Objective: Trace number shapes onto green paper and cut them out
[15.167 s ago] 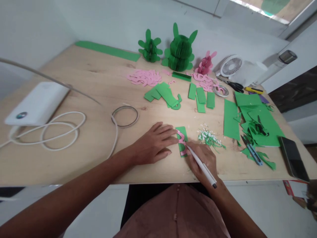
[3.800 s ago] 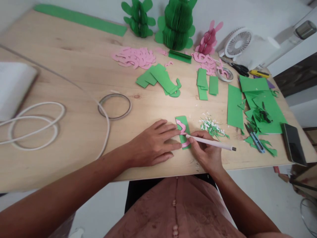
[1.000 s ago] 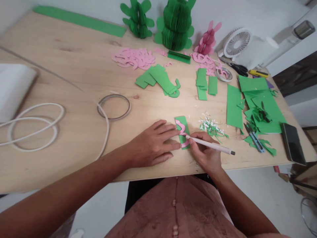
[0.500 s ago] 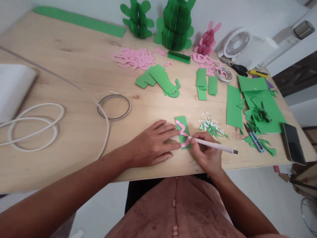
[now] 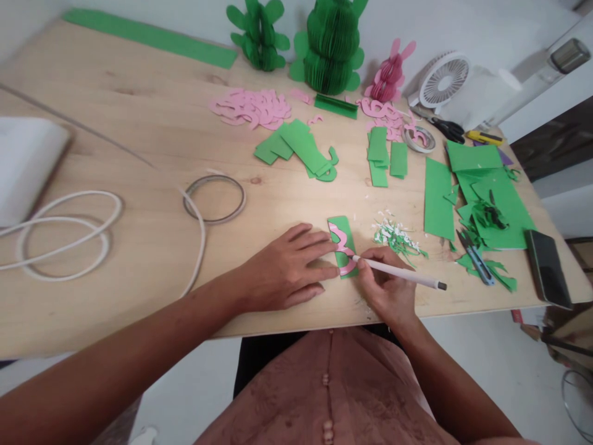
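My left hand [image 5: 290, 270] lies flat on the table with its fingers spread, the fingertips on the left edge of a pink curved paper cutout [image 5: 341, 238]. That cutout rests on a small green paper rectangle [image 5: 345, 224]. In my right hand [image 5: 391, 287] is a slim white pen [image 5: 401, 269], gripped near its tip and slanting to the right. The tip meets the right edge of the pink shape. Just beyond the right hand lies a small heap of green and white paper scraps [image 5: 396, 236].
Pink cutouts [image 5: 254, 108] and green paper pieces [image 5: 303, 148] lie farther back. Green honeycomb paper figures [image 5: 331, 55] stand by the wall. At right are green sheets [image 5: 504, 213], a blue-handled snipper [image 5: 479, 262] and a phone [image 5: 549, 267]. A white cable [image 5: 201, 247] curves at left.
Hardly anything differs. The whole view has shifted very slightly; both hands, the pen and the paper hold the same places on the table.
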